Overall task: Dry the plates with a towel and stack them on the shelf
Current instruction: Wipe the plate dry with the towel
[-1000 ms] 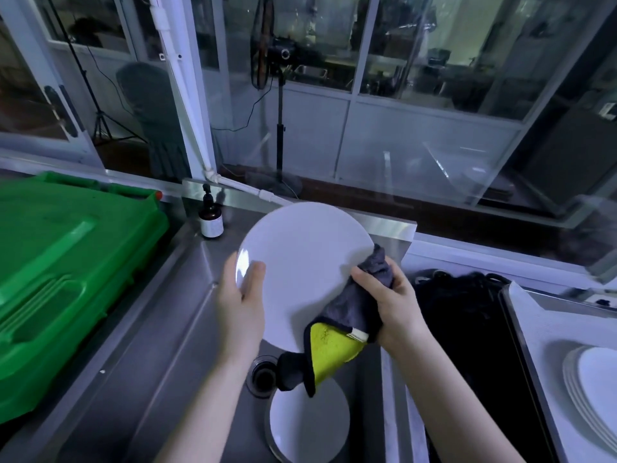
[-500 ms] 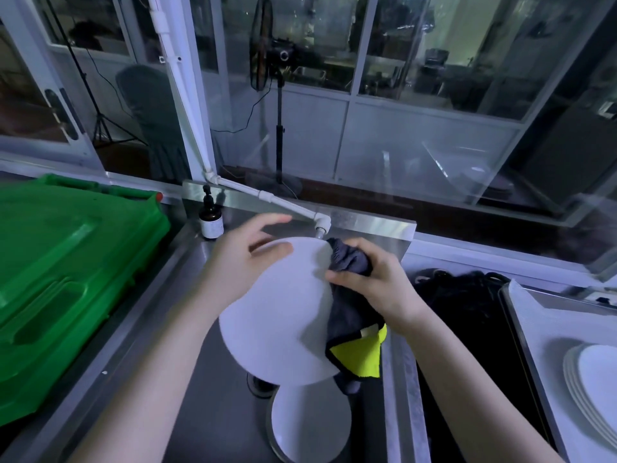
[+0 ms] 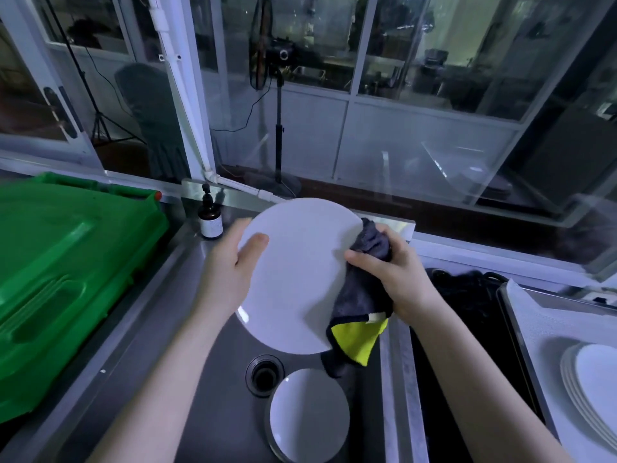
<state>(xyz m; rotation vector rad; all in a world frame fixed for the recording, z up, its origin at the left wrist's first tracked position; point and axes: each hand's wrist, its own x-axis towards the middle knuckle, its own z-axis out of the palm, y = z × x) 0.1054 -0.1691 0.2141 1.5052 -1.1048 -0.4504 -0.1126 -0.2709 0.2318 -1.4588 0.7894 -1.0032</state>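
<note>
A round white plate (image 3: pixel 297 275) is held tilted above the steel sink (image 3: pixel 200 379). My left hand (image 3: pixel 230 265) grips its left rim, thumb on the face. My right hand (image 3: pixel 394 275) clutches a grey and yellow towel (image 3: pixel 360 315) pressed against the plate's right edge; the towel's yellow corner hangs below. Another white plate (image 3: pixel 309 417) lies in the sink bottom beside the drain (image 3: pixel 263 374). A stack of white plates (image 3: pixel 591 392) sits on the tray-like shelf (image 3: pixel 547 322) at the far right.
A big green plastic bin lid (image 3: pixel 66 272) fills the left side. A small brown pump bottle (image 3: pixel 210 218) stands at the sink's back corner. A dark second basin (image 3: pixel 467 329) lies between the sink and the shelf. Glass windows run along the back.
The plate was turned over and lowered half a second ago, and is now raised and facing me again. My left hand shifted back to the left rim; the towel stays on the right edge.
</note>
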